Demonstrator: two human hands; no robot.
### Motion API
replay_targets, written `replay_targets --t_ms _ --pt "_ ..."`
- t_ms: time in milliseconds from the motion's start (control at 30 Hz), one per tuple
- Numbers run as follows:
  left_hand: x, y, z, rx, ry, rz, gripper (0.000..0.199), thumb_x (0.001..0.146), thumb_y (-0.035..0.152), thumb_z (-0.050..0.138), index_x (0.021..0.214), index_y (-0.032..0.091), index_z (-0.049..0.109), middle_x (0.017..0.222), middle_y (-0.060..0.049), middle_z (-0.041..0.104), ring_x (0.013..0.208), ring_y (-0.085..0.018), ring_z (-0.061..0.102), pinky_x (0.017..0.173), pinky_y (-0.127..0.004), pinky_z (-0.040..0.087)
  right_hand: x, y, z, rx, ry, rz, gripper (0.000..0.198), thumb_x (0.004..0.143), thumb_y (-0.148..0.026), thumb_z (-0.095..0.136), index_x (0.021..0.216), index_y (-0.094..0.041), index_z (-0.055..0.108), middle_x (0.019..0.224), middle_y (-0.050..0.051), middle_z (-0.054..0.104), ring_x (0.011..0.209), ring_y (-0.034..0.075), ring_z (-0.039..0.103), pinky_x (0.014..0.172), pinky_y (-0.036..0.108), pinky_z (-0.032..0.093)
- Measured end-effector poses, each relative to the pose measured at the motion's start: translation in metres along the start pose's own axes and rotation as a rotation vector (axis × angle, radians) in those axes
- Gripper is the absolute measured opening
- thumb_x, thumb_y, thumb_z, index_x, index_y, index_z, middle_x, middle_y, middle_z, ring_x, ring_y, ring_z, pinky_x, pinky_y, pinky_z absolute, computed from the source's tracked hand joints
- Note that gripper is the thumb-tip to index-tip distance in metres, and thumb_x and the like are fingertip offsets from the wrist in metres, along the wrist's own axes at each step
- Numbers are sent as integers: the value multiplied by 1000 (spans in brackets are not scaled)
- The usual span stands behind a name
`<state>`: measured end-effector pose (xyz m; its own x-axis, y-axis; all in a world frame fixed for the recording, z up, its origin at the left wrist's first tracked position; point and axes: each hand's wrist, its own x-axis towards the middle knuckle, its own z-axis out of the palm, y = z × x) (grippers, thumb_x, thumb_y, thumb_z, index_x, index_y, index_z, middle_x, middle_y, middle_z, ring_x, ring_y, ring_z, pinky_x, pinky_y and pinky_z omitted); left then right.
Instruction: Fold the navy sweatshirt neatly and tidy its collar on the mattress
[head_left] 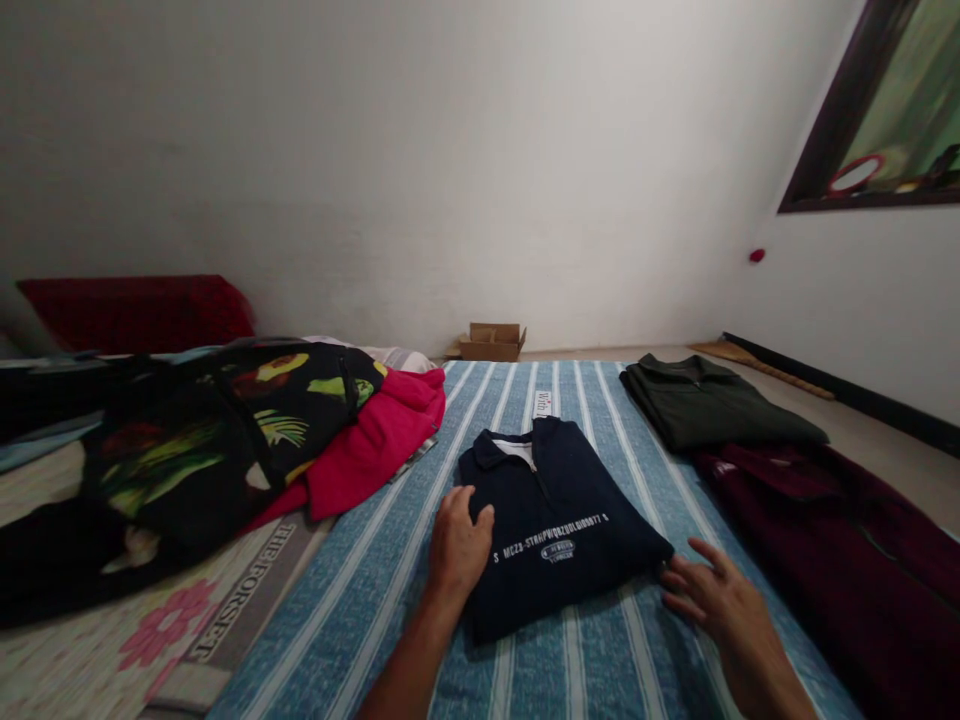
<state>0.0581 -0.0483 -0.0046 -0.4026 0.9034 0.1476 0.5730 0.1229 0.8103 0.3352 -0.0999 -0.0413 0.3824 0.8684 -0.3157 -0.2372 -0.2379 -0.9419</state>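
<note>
Head: two hands (459, 545) (724, 600); one navy top (559, 490) between.

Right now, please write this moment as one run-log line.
folded navy shirt: on striped sheet | left hand: grip open, at shirt's edge | right hand: grip open, at shirt's corner

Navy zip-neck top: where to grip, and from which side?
Probably both side edges of the navy zip-neck top, left hand from the left, right hand from the right, fingers slid underneath. It lies folded flat on the striped sheet, collar away, so support from below should keep the folds together.
</note>
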Motion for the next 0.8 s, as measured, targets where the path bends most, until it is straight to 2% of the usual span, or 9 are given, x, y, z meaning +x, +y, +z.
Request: replay_targets --t_ms 100,167,300,400,567,667,800 --pt "4 -8 -9 -162 -21 -220 30 70 19 62 99 14 59 115 -17 62 108 -28 59 94 -37 44 28 -17 8 -234 -9 -110 67 66 -49 65 120 -13 49 88 9 66 84 26 65 66 34 51" --pt "5 -10 -10 -323 -52 -361 28 71 20 62 98 15 57 106 -14 66 95 -25 65 78 -34 51 49 -29 18 -439 -59 -142 56 68 -45 63 111 -11 56 83 8 66 78 24 64 63 31 48" --pt "8 -9 -9 -540 -124 -537 14 72 21 62 83 16 57 74 -5 68 61 -18 65 51 -27 49 81 -45 41 -535 -254 -24 36 74 -40 59 93 -10 63 66 2 61 57 13 56 51 23 39" --pt "16 -9 -6 -618 -171 -580 11 71 21 65 71 14 58 58 -3 64 48 -15 60 44 -25 47 96 -49 53 -532 -348 50 32 75 -41 60 85 -10 64 55 -1 57 46 11 51 44 22 33" --pt "26 -7 1 -742 -237 -664 9 66 12 68 70 10 60 57 -7 67 49 -19 64 51 -30 53 105 -39 65 -514 -448 101 24 70 -35 65 69 -11 64 56 6 63 48 16 57 44 24 40" --pt "29 -2 4 -766 -271 -658 10 65 8 66 72 11 60 56 -6 68 48 -19 64 53 -32 55 102 -34 68 -486 -468 43 17 70 -28 63 67 -12 62 56 5 64 48 16 57 44 24 40" --pt "39 15 0 -745 -224 -502 20 61 1 63 78 11 62 57 -3 69 48 -18 65 52 -29 55 89 -40 69 -420 -457 -109 18 71 -31 61 73 -14 62 64 1 66 58 15 60 51 23 42"
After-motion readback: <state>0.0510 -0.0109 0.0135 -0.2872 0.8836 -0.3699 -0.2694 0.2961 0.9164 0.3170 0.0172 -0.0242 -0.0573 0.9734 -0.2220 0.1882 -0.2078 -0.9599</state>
